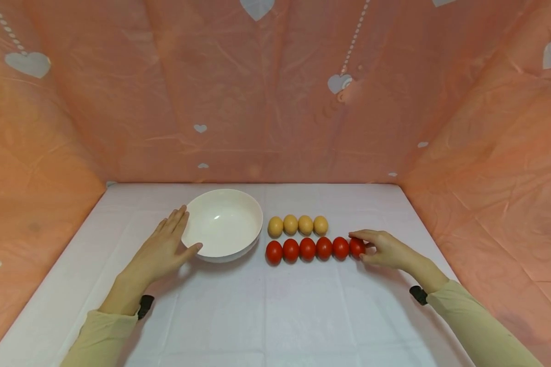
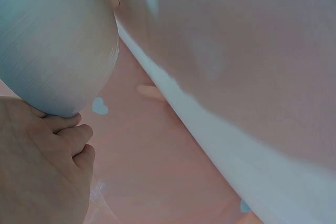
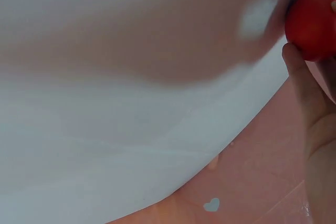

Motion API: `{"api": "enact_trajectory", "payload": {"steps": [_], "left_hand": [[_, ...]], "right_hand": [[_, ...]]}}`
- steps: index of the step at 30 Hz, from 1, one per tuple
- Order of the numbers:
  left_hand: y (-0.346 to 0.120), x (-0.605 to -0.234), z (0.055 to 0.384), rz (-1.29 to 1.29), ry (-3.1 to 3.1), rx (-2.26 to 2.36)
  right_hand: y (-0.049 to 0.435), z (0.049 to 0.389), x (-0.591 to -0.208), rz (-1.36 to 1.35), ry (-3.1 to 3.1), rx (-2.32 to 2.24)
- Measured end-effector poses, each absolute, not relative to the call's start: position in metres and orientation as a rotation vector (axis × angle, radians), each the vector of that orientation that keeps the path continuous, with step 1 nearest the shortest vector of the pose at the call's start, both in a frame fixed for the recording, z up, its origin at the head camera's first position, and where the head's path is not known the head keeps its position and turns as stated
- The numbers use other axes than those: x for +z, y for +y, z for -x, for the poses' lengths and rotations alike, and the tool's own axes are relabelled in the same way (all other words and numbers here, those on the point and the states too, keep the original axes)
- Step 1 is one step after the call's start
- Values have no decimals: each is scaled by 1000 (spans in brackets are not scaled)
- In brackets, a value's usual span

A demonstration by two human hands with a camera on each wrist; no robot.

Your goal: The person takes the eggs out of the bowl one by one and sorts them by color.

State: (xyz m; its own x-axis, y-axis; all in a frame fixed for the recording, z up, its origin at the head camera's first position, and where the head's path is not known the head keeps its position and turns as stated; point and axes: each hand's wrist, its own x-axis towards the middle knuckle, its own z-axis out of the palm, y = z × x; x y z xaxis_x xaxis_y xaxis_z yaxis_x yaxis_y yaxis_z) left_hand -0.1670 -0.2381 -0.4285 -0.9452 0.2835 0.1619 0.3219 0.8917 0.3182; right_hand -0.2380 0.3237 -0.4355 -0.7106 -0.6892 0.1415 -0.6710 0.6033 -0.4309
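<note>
A white bowl stands on the left half of the table. My left hand rests against its left side, fingers extended along the rim and thumb at the near edge. In the left wrist view those fingertips touch the outer wall of the bowl. Several smooth red tomatoes form a row right of the bowl. At its right end, my right hand grips the last tomato between thumb and fingers. The right wrist view shows the thumb on the red skin.
Behind the tomatoes lies a shorter row of yellowish-brown eggs, beginning close to the bowl's right side. A white cloth covers the table. Orange-pink sheets with pale hearts hang at the back and both sides.
</note>
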Motion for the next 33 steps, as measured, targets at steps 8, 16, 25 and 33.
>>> {"api": "enact_trajectory", "payload": {"steps": [8,16,25,33], "left_hand": [[-238,-428,167,471,-2954,-524],[-237,-428,165,471,-2959,-530],[-238,-427,166,476,-2972,-532],[-239,-425,165,490,-2957,-551]], "right_hand": [[324,237,-434,1154,2787,-691],[324,234,-430,1092,2760,-685],[324,233,-428,1049,2777,-708],[328,231,-421,1063,2830,-745]]}}
